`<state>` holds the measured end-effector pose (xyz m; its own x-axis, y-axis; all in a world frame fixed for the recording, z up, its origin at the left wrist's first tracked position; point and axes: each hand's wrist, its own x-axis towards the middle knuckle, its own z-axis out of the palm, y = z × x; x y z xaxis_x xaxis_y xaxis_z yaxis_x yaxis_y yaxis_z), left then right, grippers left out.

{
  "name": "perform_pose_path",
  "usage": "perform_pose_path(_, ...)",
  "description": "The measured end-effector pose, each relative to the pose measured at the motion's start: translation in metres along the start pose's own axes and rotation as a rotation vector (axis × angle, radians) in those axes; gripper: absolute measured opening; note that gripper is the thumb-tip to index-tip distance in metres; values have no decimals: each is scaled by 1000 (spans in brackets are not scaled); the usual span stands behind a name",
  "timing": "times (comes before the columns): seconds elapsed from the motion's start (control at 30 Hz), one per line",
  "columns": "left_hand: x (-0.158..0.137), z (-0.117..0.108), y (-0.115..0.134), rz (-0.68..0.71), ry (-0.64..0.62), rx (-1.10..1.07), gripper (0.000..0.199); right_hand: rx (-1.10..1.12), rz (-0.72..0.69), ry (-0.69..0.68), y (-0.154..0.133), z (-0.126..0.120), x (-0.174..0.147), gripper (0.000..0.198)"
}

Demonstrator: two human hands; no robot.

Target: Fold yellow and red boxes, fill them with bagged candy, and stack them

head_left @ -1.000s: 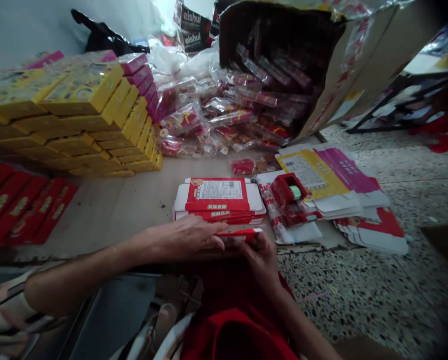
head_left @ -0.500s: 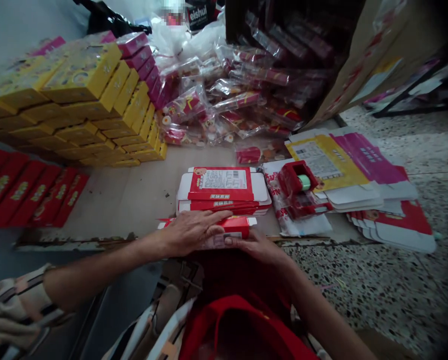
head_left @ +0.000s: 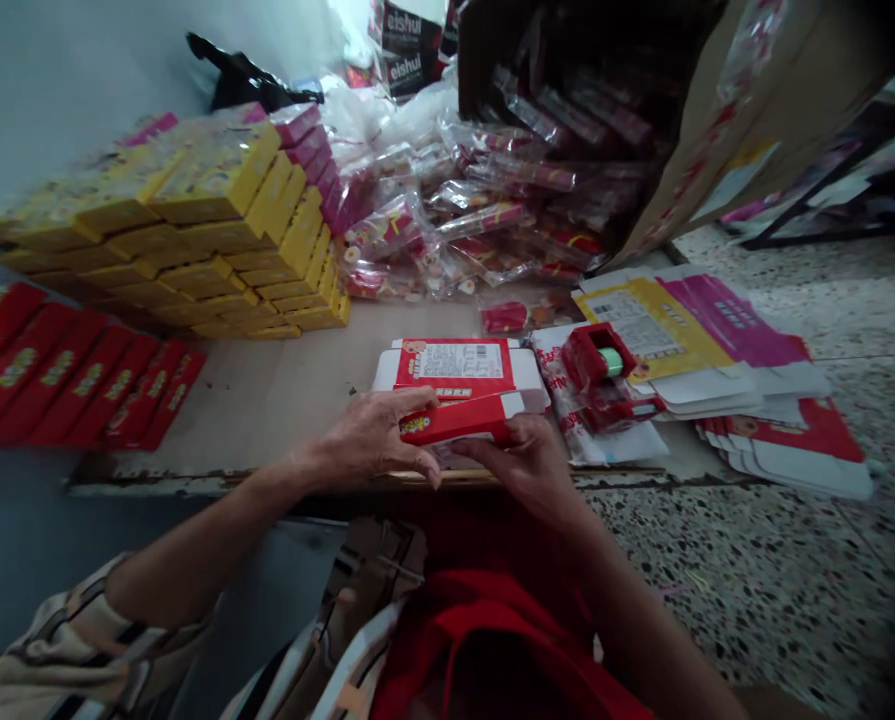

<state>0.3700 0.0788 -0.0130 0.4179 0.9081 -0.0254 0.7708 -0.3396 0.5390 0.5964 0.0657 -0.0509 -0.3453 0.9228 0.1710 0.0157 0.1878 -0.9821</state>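
A small red cardboard box (head_left: pixel 462 418), folded into shape, is held level at the table's front edge. My left hand (head_left: pixel 364 438) is closed around its left end, fingers over the top and thumb along the near side. Its right end is in the grip of my right hand (head_left: pixel 533 462), thumb on the near side, beside a white end flap. Just behind the box lies a stack of flat red-and-white cartons (head_left: pixel 458 362), with printed text and a barcode on the top one.
Yellow boxes (head_left: pixel 214 190) are piled at the back left, above a row of red boxes (head_left: pixel 79 375). Wrapped packets (head_left: pixel 462 215) heap beside a large carton (head_left: pixel 709 130). Rightward are a red tape dispenser (head_left: pixel 597 365) and flat yellow cartons (head_left: pixel 634 320).
The red box has been raised and tilted between both hands. My left hand has slid from the box's top to its left end. The view has shifted slightly.
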Motion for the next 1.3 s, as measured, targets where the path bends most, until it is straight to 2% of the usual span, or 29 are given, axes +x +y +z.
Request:
perform_pose_path(0.13, -15, -9, 0, -83, 103, -98, 92, 0, 5, -8, -14, 8, 1, 20)
perform_pose_path(0.17, -17, -9, 0, -92, 124, -124, 94, -35, -5, 31, -15, 9, 0, 22)
perform_pose_path(0.23, -19, -4, -1, -129, 195, -201, 82, -178, -97, 221, -19, 10, -2, 19)
perform_pose_path(0.27, -18, 1, 0, -160, 251, -279, 71, -258, -161, 350, -21, 9, -2, 28)
perform_pose_path(0.33, -14, 15, 5, -218, 381, -563, 55, -330, -246, 540, -25, 7, -1, 76)
perform_pose_path(0.37, -12, 23, 9, -235, 437, -748, 54, -285, -238, 536, -25, 7, 1, 100)
perform_pose_path(0.4, -11, 33, 14, -241, 481, -934, 56, -184, -193, 469, -24, 9, 1, 115)
perform_pose_path(0.43, -11, 43, 20, -241, 515, -1097, 58, -44, -120, 367, -22, 13, 1, 118)
perform_pose_path(0.5, -13, 63, 31, -265, 583, -1286, 59, 243, 27, 196, -14, 22, -2, 107)
perform_pose_path(0.53, -17, 72, 36, -287, 618, -1319, 58, 343, 78, 163, -10, 28, -5, 100)
perform_pose_path(0.63, -34, 88, 42, -355, 628, -1324, 53, 465, 119, 174, -1, 39, -21, 84)
perform_pose_path(0.73, -52, 89, 38, -399, 606, -1176, 55, 501, 185, 90, -1, 37, -42, 86)
perform_pose_path(0.83, -62, 83, 33, -364, 795, -1066, 77, 384, 237, -29, -6, 26, -61, 101)
perform_pose_path(0.9, -62, 82, 33, -313, 874, -1090, 80, 251, 200, -76, -12, 19, -67, 106)
perform_pose_path(1.0, -59, 84, 36, -271, 761, -1144, 65, 215, 161, -54, -18, 14, -62, 101)
perform_pose_path(1.1, -55, 89, 33, -251, 594, -1181, 56, 234, 188, 58, -15, 14, -47, 62)
perform_pose_path(1.17, -50, 94, 25, -234, 536, -1167, 49, 193, 219, 155, -3, 14, -37, 34)
perform_pose_path(1.2, -47, 96, 19, -225, 521, -1149, 48, 172, 242, 201, 4, 14, -33, 31)
perform_pose_path(1.3, -33, 101, 4, -201, 507, -1120, 48, 103, 281, 258, 22, 10, -21, 40)
